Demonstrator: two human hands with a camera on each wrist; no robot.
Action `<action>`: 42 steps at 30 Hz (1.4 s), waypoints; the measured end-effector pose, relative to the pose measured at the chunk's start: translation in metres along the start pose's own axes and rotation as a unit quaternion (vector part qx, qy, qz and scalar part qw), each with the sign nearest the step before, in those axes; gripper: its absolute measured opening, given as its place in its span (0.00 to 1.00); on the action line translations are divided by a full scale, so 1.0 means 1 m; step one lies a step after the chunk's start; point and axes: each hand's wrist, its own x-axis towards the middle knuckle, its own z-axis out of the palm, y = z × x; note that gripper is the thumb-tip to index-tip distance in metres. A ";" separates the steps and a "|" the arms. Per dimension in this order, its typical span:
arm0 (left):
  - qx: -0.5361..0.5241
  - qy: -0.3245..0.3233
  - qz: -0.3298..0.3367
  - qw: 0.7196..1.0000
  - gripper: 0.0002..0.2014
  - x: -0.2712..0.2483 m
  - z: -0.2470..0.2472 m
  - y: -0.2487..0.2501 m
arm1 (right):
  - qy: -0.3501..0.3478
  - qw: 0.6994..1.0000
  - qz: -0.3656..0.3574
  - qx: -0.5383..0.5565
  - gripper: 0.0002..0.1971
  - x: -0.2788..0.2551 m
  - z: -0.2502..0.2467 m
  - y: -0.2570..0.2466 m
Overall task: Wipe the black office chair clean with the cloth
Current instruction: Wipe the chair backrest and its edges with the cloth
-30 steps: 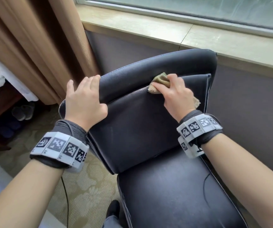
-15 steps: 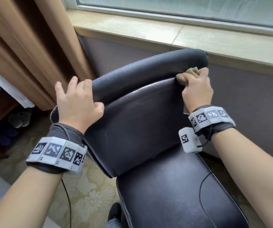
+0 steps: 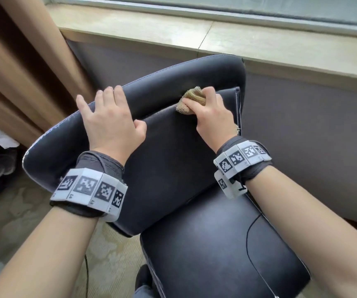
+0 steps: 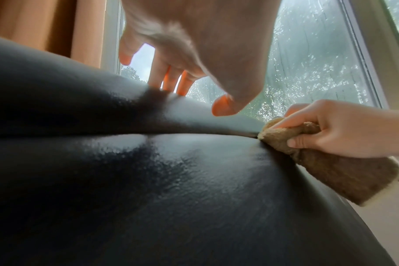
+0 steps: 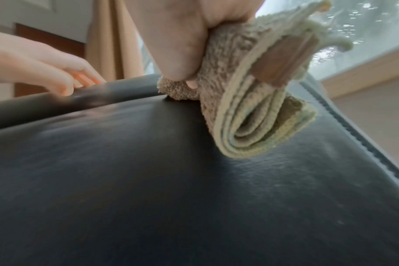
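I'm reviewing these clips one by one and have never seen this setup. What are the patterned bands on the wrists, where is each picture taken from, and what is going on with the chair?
No machine here: a person works with bare hands. The white bands with black square patterns sit on the wrists, where the rig's wrist cameras are worn.

The wide picture comes from a head-worn camera looking down. The other two come from the wrists, low over the leather, looking along the fingers.

The black office chair stands by a windowsill, next to a curtain. The left hand rests on the top of the backrest, fingers over its top edge. The right hand has a folded tan cloth in its grip and presses it into the seam below the top roll.
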 end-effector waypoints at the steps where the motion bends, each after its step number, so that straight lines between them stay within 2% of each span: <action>1: 0.002 0.008 -0.002 1.000 0.32 0.001 0.001 0.001 | -0.002 1.000 0.017 0.004 0.28 0.002 -0.001 0.008; 5: 0.007 0.023 -0.007 1.000 0.30 0.004 0.003 0.001 | -0.004 0.995 0.096 0.017 0.26 0.007 -0.005 0.042; 8: 0.010 0.022 0.003 1.000 0.32 0.003 0.005 -0.001 | 0.003 0.980 0.195 0.025 0.24 0.009 -0.011 0.075; 10: 0.008 0.018 0.007 1.000 0.34 0.001 0.007 -0.002 | 0.000 0.976 0.216 0.019 0.23 0.011 -0.015 0.088; 13: -0.007 0.018 -0.003 1.000 0.36 0.002 0.009 0.000 | 0.007 0.974 0.225 0.031 0.22 0.013 -0.012 0.086; 17: -0.007 0.010 -0.003 1.000 0.37 0.003 0.009 0.000 | 0.046 0.952 0.284 0.102 0.22 0.017 -0.004 0.057; 19: -0.003 0.006 -0.005 1.000 0.36 0.003 0.008 0.002 | 0.046 0.957 0.254 0.133 0.22 0.016 0.000 0.035; 22: 0.003 0.006 0.002 1.000 0.36 0.001 0.008 0.001 | 0.033 0.976 0.153 0.153 0.21 0.009 0.004 0.013; 26: 0.013 0.016 0.023 1.000 0.36 -0.001 0.008 -0.003 | 0.006 0.993 0.088 0.081 0.25 0.004 0.002 0.037; 28: 0.013 0.019 0.025 0.999 0.36 0.000 0.008 -0.003 | 0.010 0.993 0.104 0.062 0.26 0.007 -0.003 0.058; 31: 0.014 0.014 0.026 0.999 0.36 0.000 0.008 -0.003 | 0.017 0.980 0.188 0.065 0.25 0.012 -0.010 0.086; 33: 0.013 0.009 0.023 1.000 0.37 0.000 0.008 -0.002 | 0.018 0.975 0.214 0.063 0.23 0.013 -0.012 0.094; 39: 0.006 -0.002 0.010 1.000 0.37 0.003 0.009 0.003 | -0.001 0.970 0.231 0.078 0.21 0.016 -0.011 0.062; 42: 0.005 0.004 0.008 1.000 0.37 0.003 0.009 0.003 | 0.004 0.979 0.176 0.107 0.20 0.013 -0.009 0.035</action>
